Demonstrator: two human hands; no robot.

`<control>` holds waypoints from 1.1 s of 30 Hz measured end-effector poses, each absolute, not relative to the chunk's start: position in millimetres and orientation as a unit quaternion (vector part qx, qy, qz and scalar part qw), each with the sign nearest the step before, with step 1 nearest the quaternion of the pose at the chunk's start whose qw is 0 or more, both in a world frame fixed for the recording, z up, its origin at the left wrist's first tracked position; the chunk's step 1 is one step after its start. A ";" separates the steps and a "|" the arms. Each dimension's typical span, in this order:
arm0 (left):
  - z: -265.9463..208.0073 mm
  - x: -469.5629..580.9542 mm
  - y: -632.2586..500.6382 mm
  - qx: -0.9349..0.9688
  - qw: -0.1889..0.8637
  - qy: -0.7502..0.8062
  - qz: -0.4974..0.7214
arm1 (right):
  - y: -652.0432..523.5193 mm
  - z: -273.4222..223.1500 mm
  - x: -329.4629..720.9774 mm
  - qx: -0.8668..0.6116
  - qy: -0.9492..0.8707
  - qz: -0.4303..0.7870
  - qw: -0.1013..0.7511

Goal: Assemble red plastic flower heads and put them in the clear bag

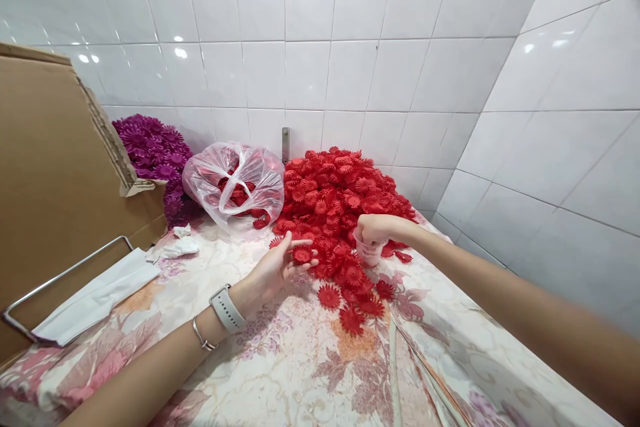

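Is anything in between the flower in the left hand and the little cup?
Yes, part of the red pile lies between the flower in the left hand and the cup. The right hand is also at the cup, its fingers dipping into the top. I see nothing else between them.

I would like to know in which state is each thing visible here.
Bare left hand: holding one red flower-shaped piece.
Small clear plastic cup: upright, contents unclear.
Bare right hand: fingers dipped in the cup's mouth.
Red flower-shaped heap: loosely piled, spilling forward.
Clear plastic bag: bulging, red pieces inside.
Brown cardboard: standing, edge ragged.
Purple flower-shaped heap: partly hidden behind the cardboard.
White-strapped watch: fastened on left wrist.
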State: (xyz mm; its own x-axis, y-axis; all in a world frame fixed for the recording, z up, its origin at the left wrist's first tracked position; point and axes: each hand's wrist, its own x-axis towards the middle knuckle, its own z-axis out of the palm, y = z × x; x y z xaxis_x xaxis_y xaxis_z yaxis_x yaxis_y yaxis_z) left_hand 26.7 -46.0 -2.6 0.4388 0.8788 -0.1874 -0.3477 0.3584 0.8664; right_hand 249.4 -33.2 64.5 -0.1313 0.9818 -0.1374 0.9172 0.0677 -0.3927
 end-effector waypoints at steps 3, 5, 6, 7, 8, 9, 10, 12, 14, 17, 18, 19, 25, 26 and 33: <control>0.8 27.5 -49.6 0.366 0.778 0.319 0.399 | -34.9 75.9 249.4 -0.660 -0.715 0.219 0.073; 2.3 28.7 -52.4 0.365 0.789 0.312 0.384 | -39.0 85.2 244.6 -0.649 -0.717 0.234 0.098; 2.6 29.4 -53.8 0.370 0.792 0.307 0.377 | -42.4 88.3 239.7 -0.638 -0.721 0.245 0.115; 2.7 30.1 -55.2 0.377 0.793 0.298 0.373 | -46.6 89.7 233.1 -0.623 -0.725 0.261 0.133; 2.4 30.8 -56.2 0.386 0.794 0.287 0.371 | -51.3 88.9 225.1 -0.606 -0.730 0.279 0.149; 1.7 31.4 -57.0 0.396 0.794 0.275 0.370 | -56.2 86.2 216.3 -0.581 -0.735 0.308 0.166; 0.7 32.0 -57.3 0.406 0.793 0.264 0.369 | -60.8 82.0 207.4 -0.537 -0.730 0.375 0.196; -2.0 32.7 -56.7 0.419 0.792 0.256 0.364 | -67.8 71.4 192.0 -0.479 -0.718 0.454 0.219; -4.0 32.5 -55.4 0.420 0.791 0.256 0.363 | -71.1 62.3 182.8 -0.478 -0.726 0.436 0.232; -3.4 31.3 -54.3 0.413 0.792 0.248 0.374 | -71.8 56.5 181.0 -0.505 -0.744 0.362 0.243; -2.5 31.0 -54.4 0.411 0.793 0.248 0.376 | -72.0 56.2 182.1 -0.508 -0.749 0.349 0.243; -1.6 30.8 -54.8 0.410 0.794 0.249 0.374 | -72.4 56.1 183.3 -0.506 -0.755 0.342 0.241; -2.9 32.7 -58.6 0.392 0.803 0.255 0.371 | -78.1 53.0 186.2 -0.490 -0.786 0.276 0.256; -3.9 33.0 -58.9 0.387 0.805 0.255 0.371 | -79.4 52.7 186.7 -0.493 -0.787 0.262 0.261; -9.1 37.0 -64.6 0.368 0.838 0.247 0.318 | -92.3 48.0 190.5 -0.473 -0.801 0.281 0.237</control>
State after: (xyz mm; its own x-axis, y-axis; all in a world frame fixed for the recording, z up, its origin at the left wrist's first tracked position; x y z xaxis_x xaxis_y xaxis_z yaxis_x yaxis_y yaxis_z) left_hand 37.0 -64.6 -9.1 0.6756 0.7149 -0.1801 -0.3513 0.5269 0.7739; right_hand 190.5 -92.3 48.0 -0.4407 0.8905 0.1129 0.6239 0.3943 -0.6747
